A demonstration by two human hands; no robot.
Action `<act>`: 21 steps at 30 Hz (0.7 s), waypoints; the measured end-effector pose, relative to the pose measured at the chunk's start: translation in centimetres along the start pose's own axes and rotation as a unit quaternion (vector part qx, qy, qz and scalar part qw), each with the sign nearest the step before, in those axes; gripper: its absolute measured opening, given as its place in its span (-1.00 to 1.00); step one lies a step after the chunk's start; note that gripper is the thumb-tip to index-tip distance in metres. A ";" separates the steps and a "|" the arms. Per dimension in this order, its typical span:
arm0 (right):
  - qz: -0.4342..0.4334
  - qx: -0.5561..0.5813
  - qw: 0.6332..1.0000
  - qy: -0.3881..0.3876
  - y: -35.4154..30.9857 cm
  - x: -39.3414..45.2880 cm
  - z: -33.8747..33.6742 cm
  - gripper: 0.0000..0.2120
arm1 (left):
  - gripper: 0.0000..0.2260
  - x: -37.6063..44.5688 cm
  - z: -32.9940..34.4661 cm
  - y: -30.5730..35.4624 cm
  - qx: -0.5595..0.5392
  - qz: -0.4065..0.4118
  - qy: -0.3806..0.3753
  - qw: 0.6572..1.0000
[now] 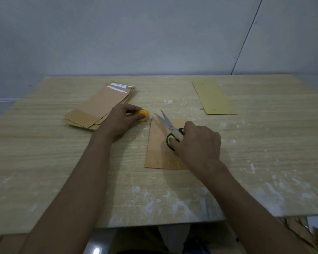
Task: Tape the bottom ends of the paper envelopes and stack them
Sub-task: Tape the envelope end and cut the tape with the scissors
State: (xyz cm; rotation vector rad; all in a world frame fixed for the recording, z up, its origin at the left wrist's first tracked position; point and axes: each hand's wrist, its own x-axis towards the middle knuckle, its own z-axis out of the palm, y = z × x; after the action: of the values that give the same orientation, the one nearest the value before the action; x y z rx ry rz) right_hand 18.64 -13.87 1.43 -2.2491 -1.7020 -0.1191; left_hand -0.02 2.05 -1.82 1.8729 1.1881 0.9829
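The envelope [162, 153] lies flat near the table's front, under the scissors [170, 128] (blades apart) gripped by the right hand [198, 143]. The left hand [121, 120] pinches the yellow tape roll [143, 114]. Pull the tape tight, then snip straight.

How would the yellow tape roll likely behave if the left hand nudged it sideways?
The yellow tape roll looks small and round, so it probably feels light and may roll if on edge. The left hand grips it, and the wooden table looks smooth, so sliding seems likely.
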 end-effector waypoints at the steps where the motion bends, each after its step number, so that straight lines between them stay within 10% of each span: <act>1: -0.006 -0.003 1.000 -0.002 -0.1 -0.1 0.1 -0.66 | -0.84 0.0 0.0 -0.1 0.002 -0.001 0.001 1.000; 21: -0.044 -0.034 0.997 -0.045 -2.7 -1.1 -0.6 -0.77 | -0.81 -0.5 0.0 0.2 0.009 0.001 -0.007 1.000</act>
State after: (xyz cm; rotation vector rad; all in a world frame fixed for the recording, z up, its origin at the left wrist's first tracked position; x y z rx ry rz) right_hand 15.85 -14.44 2.24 -2.2580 -1.8716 -0.0988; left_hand -0.09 1.53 -1.75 1.8925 1.1901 0.9611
